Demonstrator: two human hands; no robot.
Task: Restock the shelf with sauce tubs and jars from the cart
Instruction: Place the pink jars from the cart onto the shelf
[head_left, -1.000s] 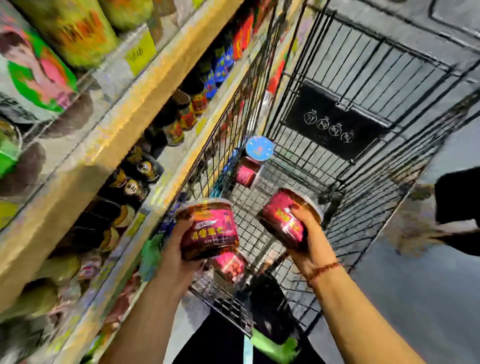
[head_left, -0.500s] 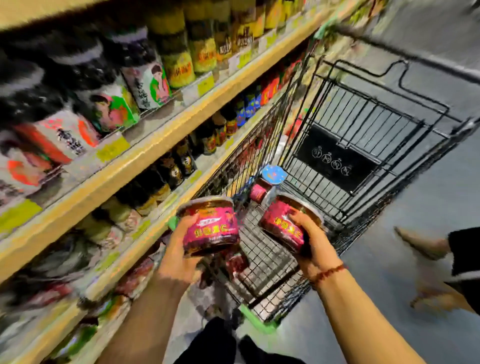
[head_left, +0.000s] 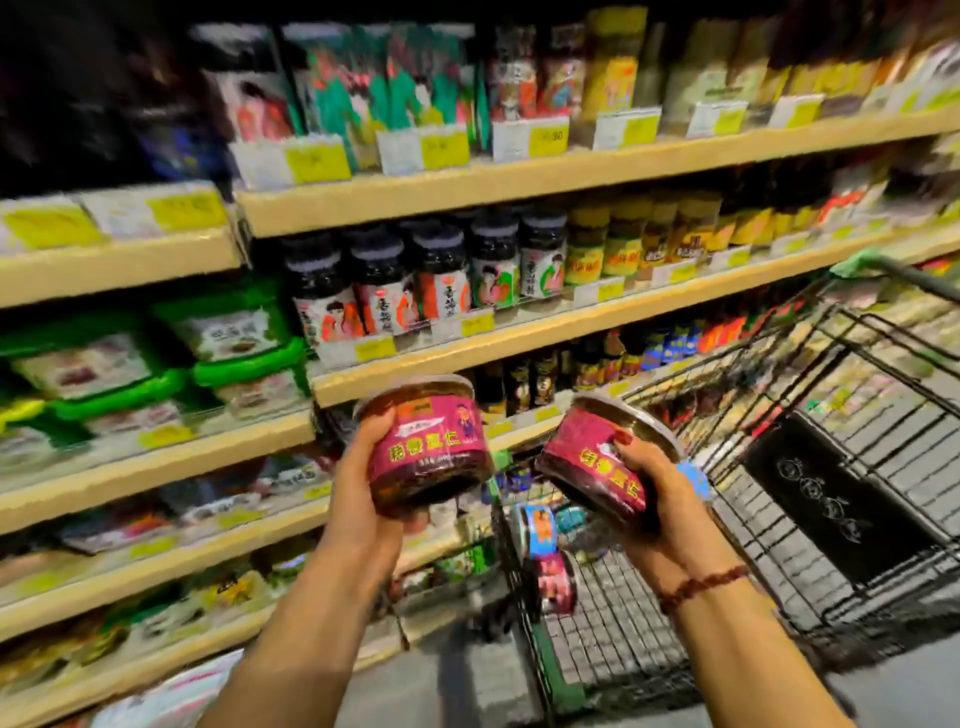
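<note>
1. Head view: gaze is swinging from cart (head_left: 831, 499) to shelf (head_left: 519, 340); both tubs are hanging before its front edge.
2. Grip: left hand (head_left: 363, 483) is clasping the upright sauce tub (head_left: 431, 447), right hand (head_left: 660, 488) the tilted sauce tub (head_left: 587, 457); placing is nearing.

Crowded jars (head_left: 441, 280) along shelf (head_left: 519, 338) front

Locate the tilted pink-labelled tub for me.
In the head view the tilted tub sits right of centre, gripped by the right hand over the cart at its shelf-side edge, beside the upright tub held in the left hand.
</note>
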